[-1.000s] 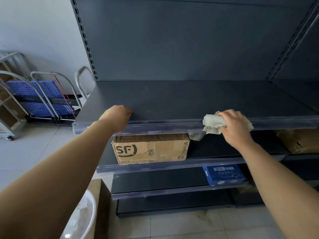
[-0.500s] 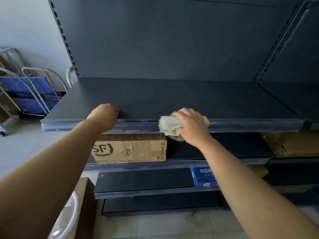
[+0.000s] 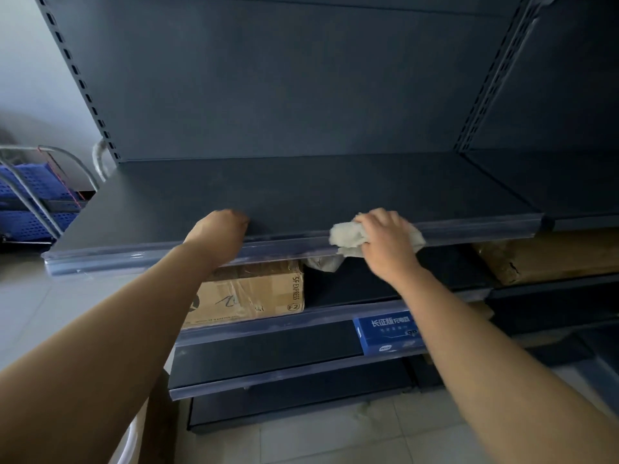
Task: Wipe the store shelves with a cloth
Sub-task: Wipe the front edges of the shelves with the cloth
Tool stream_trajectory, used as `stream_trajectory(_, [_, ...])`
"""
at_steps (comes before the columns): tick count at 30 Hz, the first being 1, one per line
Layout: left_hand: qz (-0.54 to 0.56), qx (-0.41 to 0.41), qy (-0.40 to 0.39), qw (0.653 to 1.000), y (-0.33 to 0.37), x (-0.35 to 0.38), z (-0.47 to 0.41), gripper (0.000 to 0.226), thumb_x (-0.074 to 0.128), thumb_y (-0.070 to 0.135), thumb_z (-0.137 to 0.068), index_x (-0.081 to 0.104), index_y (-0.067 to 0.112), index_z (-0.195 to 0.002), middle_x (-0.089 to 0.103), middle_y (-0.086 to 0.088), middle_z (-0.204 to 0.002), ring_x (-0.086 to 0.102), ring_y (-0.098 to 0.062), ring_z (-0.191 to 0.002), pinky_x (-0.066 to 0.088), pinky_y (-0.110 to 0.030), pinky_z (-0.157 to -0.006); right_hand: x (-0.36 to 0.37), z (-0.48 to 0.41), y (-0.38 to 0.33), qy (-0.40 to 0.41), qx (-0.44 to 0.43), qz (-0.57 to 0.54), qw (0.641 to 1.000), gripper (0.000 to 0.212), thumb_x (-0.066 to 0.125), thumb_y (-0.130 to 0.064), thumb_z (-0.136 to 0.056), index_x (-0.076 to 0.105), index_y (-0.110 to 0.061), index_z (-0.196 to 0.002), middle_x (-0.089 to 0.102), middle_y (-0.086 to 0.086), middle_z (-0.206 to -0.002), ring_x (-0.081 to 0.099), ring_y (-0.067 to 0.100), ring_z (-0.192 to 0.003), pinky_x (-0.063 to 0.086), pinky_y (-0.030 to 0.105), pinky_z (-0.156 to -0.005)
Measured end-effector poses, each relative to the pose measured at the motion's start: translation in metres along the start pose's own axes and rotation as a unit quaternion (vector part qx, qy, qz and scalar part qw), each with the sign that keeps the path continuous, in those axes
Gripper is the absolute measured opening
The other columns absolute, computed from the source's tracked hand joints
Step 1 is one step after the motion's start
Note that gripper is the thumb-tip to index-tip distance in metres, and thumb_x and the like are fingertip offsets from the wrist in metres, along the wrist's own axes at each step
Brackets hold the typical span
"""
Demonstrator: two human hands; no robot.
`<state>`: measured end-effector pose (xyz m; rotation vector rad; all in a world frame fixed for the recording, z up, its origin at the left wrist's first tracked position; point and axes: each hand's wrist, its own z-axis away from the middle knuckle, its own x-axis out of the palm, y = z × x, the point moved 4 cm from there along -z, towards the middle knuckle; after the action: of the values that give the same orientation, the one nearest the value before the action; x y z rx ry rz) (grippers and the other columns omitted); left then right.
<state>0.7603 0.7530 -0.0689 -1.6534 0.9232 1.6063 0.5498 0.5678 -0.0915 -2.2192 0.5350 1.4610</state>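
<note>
A dark grey metal shelf (image 3: 301,192) runs across the view with a clear plastic strip along its front edge. My right hand (image 3: 388,242) presses a crumpled pale cloth (image 3: 346,237) against that front edge, right of centre; a corner of the cloth hangs below the strip. My left hand (image 3: 217,234) rests closed over the shelf's front edge, left of the cloth, with its fingers curled onto the top surface.
Below, a cardboard SF Express box (image 3: 248,293) sits on the second shelf, another brown box (image 3: 542,256) to the right. A blue carton (image 3: 388,333) lies on a lower shelf. Blue basket trolleys (image 3: 30,195) stand at the left by the wall. Tiled floor (image 3: 335,440) below.
My right hand has slid the cloth left along the shelf's front edge, then slightly back right. My left hand stays on the edge. The view has shifted.
</note>
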Motion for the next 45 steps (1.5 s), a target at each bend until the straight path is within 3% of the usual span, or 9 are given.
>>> stream_trajectory(3, [-0.005,0.023,-0.02,1.0,0.04,-0.003,-0.012,0.025,0.038,0.007,-0.097,0.061,0.005,-0.105,0.062,-0.008,-0.109,0.059,-0.03,-0.099,0.051,-0.041,-0.085,0.004,-0.005,-0.04,0.002,-0.069,-0.016,0.997,0.043,0.06,-0.012,-0.083,0.051,-0.021,-0.125,0.051,0.001,-0.123,0.046,0.025,-0.113,0.033,0.039,-0.1])
stream_trajectory(6, [0.023,0.038,-0.015,0.999,0.08,-0.002,-0.024,0.027,0.035,0.013,-0.1,0.06,0.004,-0.104,0.061,-0.011,-0.111,0.056,-0.031,-0.102,0.049,-0.043,-0.087,0.002,-0.008,-0.017,-0.02,-0.108,-0.043,0.993,0.048,0.057,-0.008,-0.082,0.049,-0.022,-0.128,0.05,-0.001,-0.125,0.044,0.021,-0.116,0.032,0.037,-0.101])
stream_trajectory(13, [0.13,-0.032,-0.005,0.991,0.15,0.007,-0.047,0.038,0.037,0.043,-0.097,0.066,0.019,-0.101,0.065,-0.004,-0.099,0.059,-0.023,-0.088,0.051,-0.039,-0.081,-0.015,0.003,0.126,-0.004,-0.074,-0.055,0.996,0.054,0.057,-0.001,-0.076,0.053,-0.024,-0.125,0.051,-0.003,-0.118,0.045,0.021,-0.111,0.033,0.037,-0.1])
stream_trajectory(22, [0.133,-0.105,0.047,0.984,0.211,0.011,-0.053,0.039,0.035,0.039,-0.098,0.065,0.015,-0.104,0.063,-0.008,-0.109,0.056,-0.029,-0.1,0.049,-0.041,-0.087,-0.047,0.02,0.309,0.02,0.02,-0.002,1.0,0.05,0.059,0.005,-0.074,0.056,-0.012,-0.121,0.055,0.012,-0.115,0.05,0.037,-0.104,0.039,0.046,-0.092])
stream_trajectory(25, [0.125,-0.118,0.052,0.984,0.221,0.013,-0.055,0.04,0.034,0.039,-0.098,0.065,0.015,-0.104,0.062,-0.008,-0.111,0.055,-0.029,-0.101,0.048,-0.041,-0.087,-0.048,0.019,0.29,0.042,0.034,0.014,0.998,0.043,0.057,-0.002,-0.077,0.057,-0.014,-0.119,0.056,0.011,-0.115,0.05,0.035,-0.104,0.038,0.045,-0.091])
stream_trajectory(30, [0.109,-0.135,0.049,0.984,0.236,0.013,-0.061,0.041,0.033,0.04,-0.098,0.065,0.015,-0.105,0.062,-0.009,-0.109,0.056,-0.03,-0.098,0.047,-0.038,-0.083,-0.026,0.008,0.182,0.026,-0.086,-0.023,0.996,0.04,0.055,-0.015,-0.085,0.048,-0.023,-0.123,0.05,0.0,-0.121,0.045,0.024,-0.11,0.034,0.038,-0.097])
stream_trajectory(33, [0.094,-0.144,0.053,0.984,0.239,0.013,-0.064,0.041,0.034,0.043,-0.097,0.065,0.016,-0.103,0.064,-0.008,-0.104,0.057,-0.028,-0.092,0.048,-0.036,-0.078,-0.027,0.003,0.192,0.008,-0.13,-0.026,0.991,0.044,0.057,-0.012,-0.084,0.048,-0.023,-0.126,0.05,-0.002,-0.123,0.044,0.022,-0.112,0.032,0.036,-0.099])
stream_trajectory(39, [0.075,-0.154,0.063,0.983,0.246,0.013,-0.065,0.043,0.033,0.041,-0.097,0.066,0.015,-0.099,0.063,-0.009,-0.1,0.058,-0.03,-0.089,0.048,-0.037,-0.078,-0.044,0.021,0.309,0.032,-0.006,-0.036,0.999,0.05,0.058,-0.004,-0.079,0.05,-0.019,-0.126,0.052,0.004,-0.123,0.045,0.027,-0.115,0.033,0.041,-0.102])
stream_trajectory(45, [0.032,-0.157,0.04,0.986,0.257,0.012,-0.064,0.043,0.029,0.038,-0.099,0.062,0.013,-0.106,0.062,-0.011,-0.109,0.055,-0.032,-0.1,0.041,-0.039,-0.086,-0.053,0.028,0.345,0.058,0.131,-0.217,0.966,0.053,0.046,0.009,-0.084,0.047,-0.017,-0.13,0.044,0.006,-0.133,0.041,0.023,-0.123,0.038,0.035,-0.103])
